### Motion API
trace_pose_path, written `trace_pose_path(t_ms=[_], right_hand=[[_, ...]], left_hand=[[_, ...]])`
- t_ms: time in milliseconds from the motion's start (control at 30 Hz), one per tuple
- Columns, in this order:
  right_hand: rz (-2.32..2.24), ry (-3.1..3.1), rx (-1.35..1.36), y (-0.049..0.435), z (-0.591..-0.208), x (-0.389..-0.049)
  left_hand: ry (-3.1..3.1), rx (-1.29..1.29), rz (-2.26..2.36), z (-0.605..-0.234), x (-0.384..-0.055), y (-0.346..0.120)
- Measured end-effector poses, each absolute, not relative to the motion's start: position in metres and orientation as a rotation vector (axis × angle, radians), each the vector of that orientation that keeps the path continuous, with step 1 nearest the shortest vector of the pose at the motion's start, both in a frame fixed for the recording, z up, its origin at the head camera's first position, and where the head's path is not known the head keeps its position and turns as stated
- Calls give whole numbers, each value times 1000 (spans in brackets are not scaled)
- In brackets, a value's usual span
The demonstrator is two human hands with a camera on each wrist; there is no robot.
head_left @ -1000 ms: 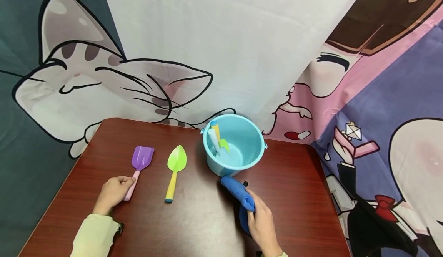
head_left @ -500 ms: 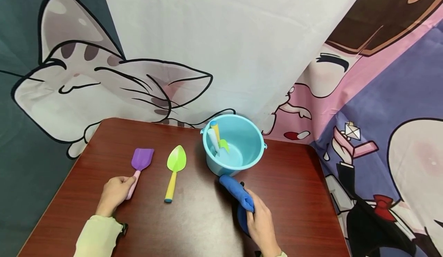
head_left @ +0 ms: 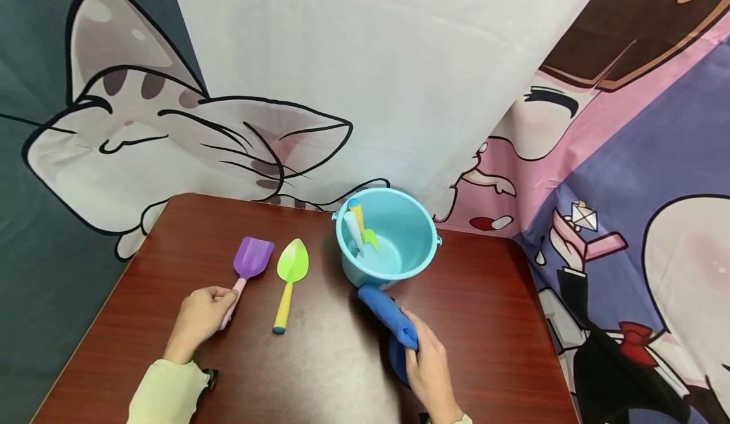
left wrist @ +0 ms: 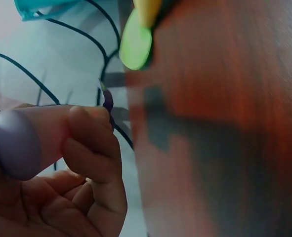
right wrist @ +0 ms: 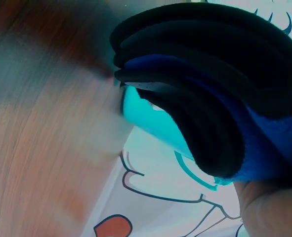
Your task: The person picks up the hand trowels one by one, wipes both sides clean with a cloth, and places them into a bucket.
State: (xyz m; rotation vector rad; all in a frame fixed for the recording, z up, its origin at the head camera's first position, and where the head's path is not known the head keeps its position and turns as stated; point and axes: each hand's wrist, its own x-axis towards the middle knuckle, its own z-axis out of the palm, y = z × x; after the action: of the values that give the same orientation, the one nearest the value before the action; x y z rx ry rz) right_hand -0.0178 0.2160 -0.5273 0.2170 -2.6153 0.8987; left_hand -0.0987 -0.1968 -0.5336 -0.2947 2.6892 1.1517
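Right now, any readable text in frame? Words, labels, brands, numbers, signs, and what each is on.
None readable.
Purple shovel, green-and-yellow trowel, blue bucket, folded blue fabric: no lettering visible.
Backdrop: drawings only.
Dark item at the left wrist: too small to tell.

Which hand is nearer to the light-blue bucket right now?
Right. The right hand is just on the near side of the bucket; the left hand, holding the purple shovel, is farther off to the left, beyond the green trowel.
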Motion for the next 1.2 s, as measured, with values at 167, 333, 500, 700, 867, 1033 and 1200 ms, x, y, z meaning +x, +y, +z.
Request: trace_pose_path(t_ms=[167, 333, 500, 700, 867, 1033, 1200], right_hand=[[911, -2581, 298, 215, -526, -19], [962, -2553, 372, 213, -526, -18], [986, -2498, 442, 210, -525, -20], [1014, -2467, 455, 208, -520, -23], [1012, -2393, 481, 206, -519, -25], [1000, -2292, 532, 201, -519, -25], [965, -2192, 621, 194, -519, -29]], left_hand=[[2649, -249, 1179, -525, -95, -181], [2638, -170, 1178, -521, -90, -161], [2655, -50, 1189, -519, -83, -141], [2600, 17, 1201, -516, -73, -118], [2595, 132, 1180, -513, -64, -102], [2600, 342, 1158, -512, -54, -92], [2564, 446, 1198, -509, -50, -82]])
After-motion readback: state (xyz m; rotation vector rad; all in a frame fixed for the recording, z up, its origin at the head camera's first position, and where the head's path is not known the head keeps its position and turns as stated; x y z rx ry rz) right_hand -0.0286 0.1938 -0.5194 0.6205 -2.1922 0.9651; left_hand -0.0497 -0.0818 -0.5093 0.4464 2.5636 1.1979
